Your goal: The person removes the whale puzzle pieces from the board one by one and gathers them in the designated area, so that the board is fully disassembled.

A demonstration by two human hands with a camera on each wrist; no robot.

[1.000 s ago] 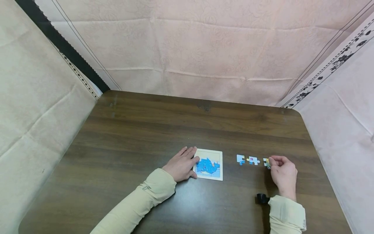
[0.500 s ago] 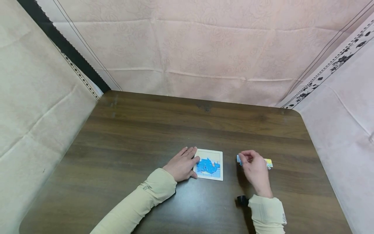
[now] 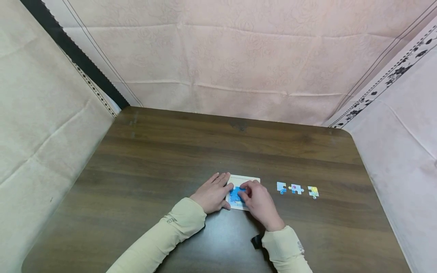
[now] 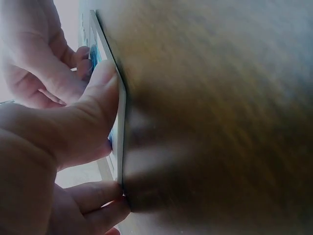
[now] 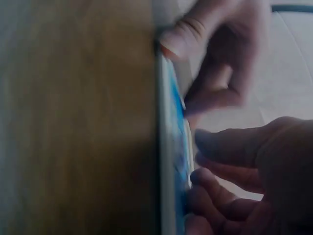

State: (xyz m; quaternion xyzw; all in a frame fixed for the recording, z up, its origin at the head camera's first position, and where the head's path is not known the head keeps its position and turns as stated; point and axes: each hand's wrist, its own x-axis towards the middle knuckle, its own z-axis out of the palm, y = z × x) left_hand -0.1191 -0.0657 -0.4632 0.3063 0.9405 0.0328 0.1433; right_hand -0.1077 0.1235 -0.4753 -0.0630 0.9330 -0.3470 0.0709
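Note:
A small square whale jigsaw puzzle (image 3: 235, 195) in a pale frame lies flat on the table, its upper part pale. My left hand (image 3: 212, 192) rests on its left side with fingers spread. In the left wrist view the thumb (image 4: 103, 76) lies over one corner of the frame. My right hand (image 3: 260, 203) is bent over the puzzle, thumb and finger at the blue picture. That hand covers the puzzle's right part, and whether a piece is between its fingertips cannot be made out. Close fingertips (image 5: 200, 183) show in the blurred right wrist view.
Three loose puzzle pieces lie in a row right of the puzzle: a left one (image 3: 281, 187), a middle one (image 3: 296, 189) and a right one (image 3: 313, 192). Dark wood tabletop (image 3: 170, 151) surrounds them. Pale cloth (image 3: 239, 57) hangs behind the table.
My right hand has left the rightmost loose piece and moved left, past the other pieces, to the puzzle. The three loose pieces now lie uncovered. My left hand has stayed in place.

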